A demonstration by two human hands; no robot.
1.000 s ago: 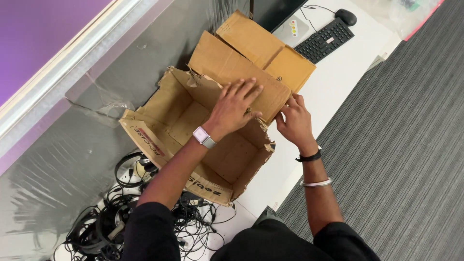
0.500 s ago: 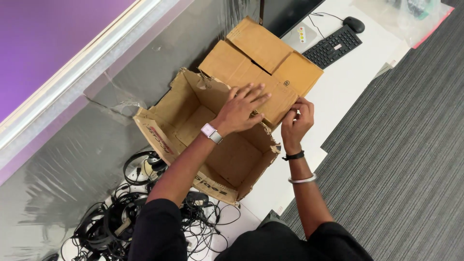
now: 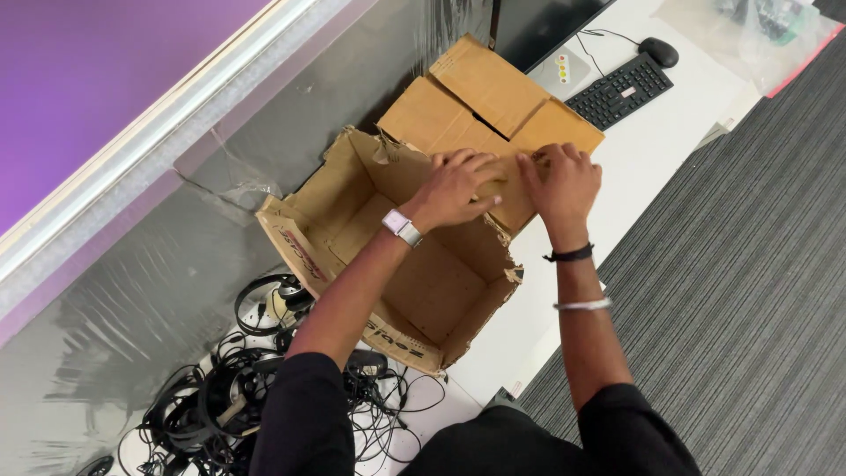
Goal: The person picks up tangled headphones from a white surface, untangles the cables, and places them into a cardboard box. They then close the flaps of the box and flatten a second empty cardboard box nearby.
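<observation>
Shifted since half a second ago: right hand [image 3: 564,181] down flat beside left hand [image 3: 454,187]. Open cardboard box [image 3: 401,256] on white desk [image 3: 634,150], far flap [image 3: 493,110] folded outward. Both hands pressing that flap's crease, fingers spread, gripping nothing, equally near.

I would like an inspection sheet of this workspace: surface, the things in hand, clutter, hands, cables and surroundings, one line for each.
Surface: white table, bare between the things.
Things in hand: open cardboard box, torn edges, nothing seen inside; its far flap lies folded outward.
Clutter: black keyboard, mouse, clear plastic bag.
Hands: left hand and right hand both press on the box's far wall; a watch on the left wrist, bands on the right.
Cables: tangled black heap beside the box.
Surroundings: grey striped carpet, purple wall.
</observation>
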